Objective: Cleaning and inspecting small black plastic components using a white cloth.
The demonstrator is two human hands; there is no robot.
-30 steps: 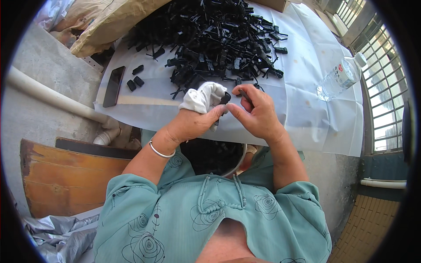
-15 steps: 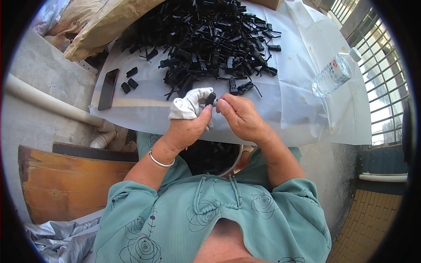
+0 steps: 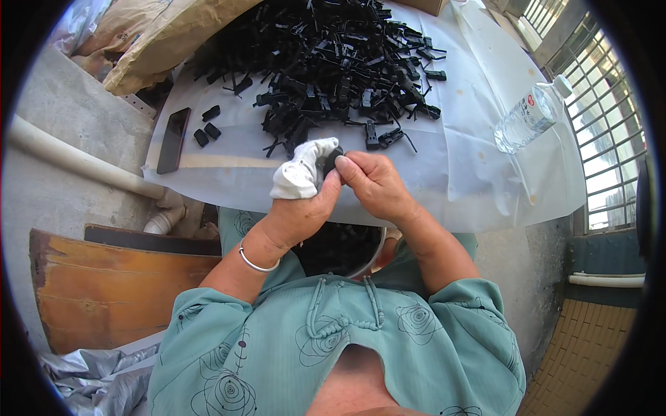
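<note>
A small black plastic part [image 3: 333, 160] is held up over the near edge of the table, between my two hands. My left hand [image 3: 305, 211] grips it, its fingers covered by a white cloth glove [image 3: 300, 172] while the thumb is bare. From the other side, the bare thumb and bent fingers of my right hand [image 3: 383, 187] pinch the same part; its exact shape is mostly hidden by the fingers. Just beyond lies a big heap of black plastic parts [image 3: 340, 76], many with thin sprue-like stems. Two loose parts [image 3: 381, 136] lie at the heap's near edge.
A white plastic sheet [image 3: 444, 187] covers the table. At left lie a phone [image 3: 173, 141] and several small black pieces [image 3: 211, 130]. A clear water bottle [image 3: 525, 119] stands at right. Below the table edge, a round container [image 3: 380, 251] holds dark pieces between my knees.
My right hand has closed in against the black part and its thumb now covers more of it. My left hand has turned slightly and sits a little lower.
</note>
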